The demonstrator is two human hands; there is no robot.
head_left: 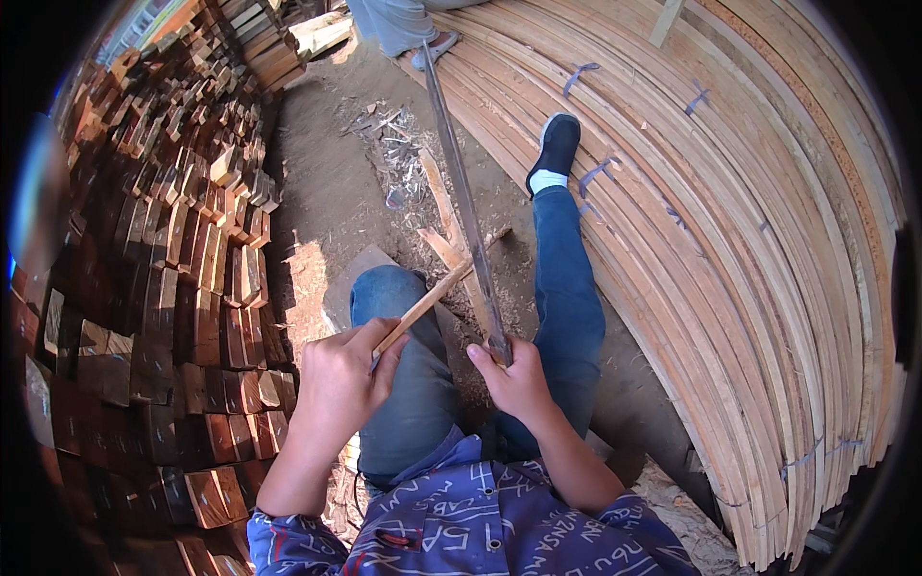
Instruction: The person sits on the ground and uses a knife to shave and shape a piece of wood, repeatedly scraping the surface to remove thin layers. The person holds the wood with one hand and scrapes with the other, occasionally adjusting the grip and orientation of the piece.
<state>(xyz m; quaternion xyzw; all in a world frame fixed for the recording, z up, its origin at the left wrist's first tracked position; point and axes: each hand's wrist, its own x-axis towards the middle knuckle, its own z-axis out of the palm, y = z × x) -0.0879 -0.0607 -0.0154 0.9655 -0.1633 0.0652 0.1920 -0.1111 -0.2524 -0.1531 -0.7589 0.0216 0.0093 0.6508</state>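
My left hand (pixel 344 376) is closed around the near end of a thin wooden stick (pixel 423 305), which slants up and to the right. In my right hand (pixel 515 380) is the near end of a machete (pixel 459 178), its long, narrow dark blade pointing away from me and slightly left. Stick and blade cross in front of my knees; whether they touch I cannot tell. Beyond the crossing, light wood strips (pixel 437 192) lie on the ground among shavings (pixel 396 144).
Stacked cut timber (pixel 206 326) rises along the left. Long, thin planks (pixel 672 250), tied with blue strips, cover the right side, and my outstretched foot (pixel 557 144) rests at their edge. Another person's leg and sandalled foot (pixel 434 50) are at the far end.
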